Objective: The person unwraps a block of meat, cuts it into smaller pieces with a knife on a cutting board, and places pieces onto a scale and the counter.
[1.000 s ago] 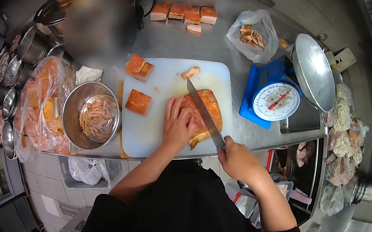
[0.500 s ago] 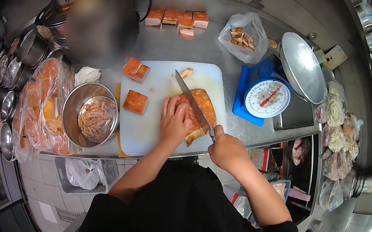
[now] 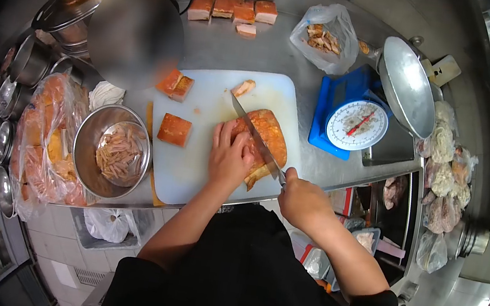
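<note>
My right hand (image 3: 303, 203) is wrapped round the handle of a long knife (image 3: 261, 147). Its blade lies slantwise across a large slab of browned meat (image 3: 273, 133) on the white cutting board (image 3: 183, 173). My left hand (image 3: 231, 157) presses on the slab's left part, fingers somewhat apart, just left of the blade. A small pale meat piece (image 3: 243, 87) rests near the knife's tip. Two browned blocks, the upper one (image 3: 175, 84) split in two parts and the lower one (image 3: 174, 129) whole, sit on the board's left side.
A steel bowl (image 3: 80, 147) of meat strips and bagged meat (image 3: 49, 133) stand left of the board. Several meat blocks (image 3: 233, 9) line the counter's back. An open plastic bag (image 3: 350, 37) and a blue scale (image 3: 328, 117) with a metal pan (image 3: 407, 84) are at the right.
The camera view has shifted slightly. Against the slab, the knife has moved a little from a second ago, its tip now beside the small pale piece. My left hand stays on the meat.
</note>
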`<state>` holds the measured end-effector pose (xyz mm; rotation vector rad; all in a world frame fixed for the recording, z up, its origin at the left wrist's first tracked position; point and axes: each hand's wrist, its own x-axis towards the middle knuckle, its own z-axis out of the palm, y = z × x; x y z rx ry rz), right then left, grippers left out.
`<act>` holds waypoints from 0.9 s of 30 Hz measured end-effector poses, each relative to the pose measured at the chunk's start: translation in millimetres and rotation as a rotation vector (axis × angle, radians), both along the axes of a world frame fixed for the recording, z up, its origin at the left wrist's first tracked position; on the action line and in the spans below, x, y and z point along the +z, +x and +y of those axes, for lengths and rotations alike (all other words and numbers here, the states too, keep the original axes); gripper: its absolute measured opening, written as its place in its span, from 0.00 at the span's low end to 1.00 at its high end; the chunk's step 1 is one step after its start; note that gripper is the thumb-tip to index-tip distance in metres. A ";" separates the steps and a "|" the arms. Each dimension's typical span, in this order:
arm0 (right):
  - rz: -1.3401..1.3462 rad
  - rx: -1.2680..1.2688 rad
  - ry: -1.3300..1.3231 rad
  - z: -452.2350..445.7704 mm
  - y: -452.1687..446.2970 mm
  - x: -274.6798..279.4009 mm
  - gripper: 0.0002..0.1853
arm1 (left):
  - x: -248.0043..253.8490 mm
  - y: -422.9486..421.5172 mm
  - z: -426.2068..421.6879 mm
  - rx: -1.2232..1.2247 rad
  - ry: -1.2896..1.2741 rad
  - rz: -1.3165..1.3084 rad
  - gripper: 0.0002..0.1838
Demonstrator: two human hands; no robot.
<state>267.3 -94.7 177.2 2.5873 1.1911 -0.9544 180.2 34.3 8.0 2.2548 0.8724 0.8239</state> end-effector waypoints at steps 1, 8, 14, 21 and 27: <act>0.000 0.007 0.007 -0.3 -0.5 -0.8 0.17 | 0.4 -3.1 0.5 -0.018 -0.009 0.017 0.20; -0.041 -0.071 0.068 -3.1 3.5 -68.7 0.20 | 5.0 -5.8 2.3 -0.064 -0.047 0.063 0.22; -0.019 0.015 0.111 5.9 4.5 -31.3 0.21 | 3.1 -3.0 -1.4 0.006 0.060 0.020 0.19; 0.025 -0.042 -0.051 -18.5 -2.6 -40.2 0.20 | -0.6 -9.7 0.3 -0.041 -0.022 0.046 0.20; -0.016 -0.054 -0.014 -6.7 1.9 -38.2 0.20 | 6.4 -0.4 5.3 -0.045 -0.001 0.028 0.19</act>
